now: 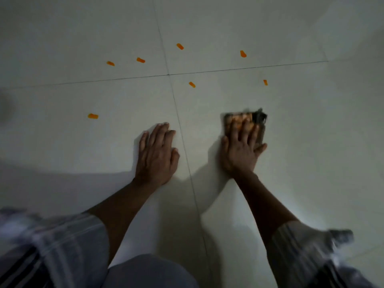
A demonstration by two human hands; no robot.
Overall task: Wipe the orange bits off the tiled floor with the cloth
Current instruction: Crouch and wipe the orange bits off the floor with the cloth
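Folded cloth under flat right hand

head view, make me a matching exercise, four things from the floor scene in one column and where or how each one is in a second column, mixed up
Things:
1. left hand
2. right hand
3. cloth
4. orange bit nearest the left hand

Places or states:
A. lying loose on the tile, touched by nothing
B. flat on the bare floor, fingers straight, holding nothing
C. pinned to the floor under straight fingers
D. pressing down on top of the cloth

Pairs: 1-B, 2-D, 3-C, 4-A
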